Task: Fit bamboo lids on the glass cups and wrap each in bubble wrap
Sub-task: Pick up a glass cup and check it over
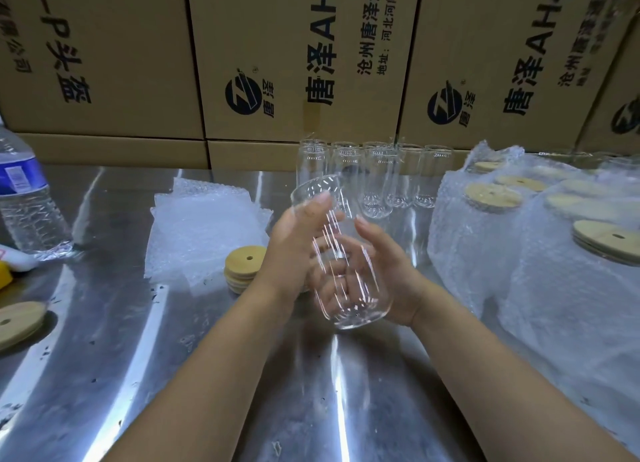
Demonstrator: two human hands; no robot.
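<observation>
over the table (207,375), left hand (291,243) and right hand (391,267) grasp glass cup (349,299), mouth tilted away.

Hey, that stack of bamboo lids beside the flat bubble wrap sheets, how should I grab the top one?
Pinch the top lid of the stack by its thin rim, thumb and fingers on opposite edges, coming straight down from above. It lies flat on the others, so nothing fits underneath. The left hand is nearest, though it now helps hold the glass cup.

Two hands (298,245) (389,271), one bottle (25,198)
</observation>
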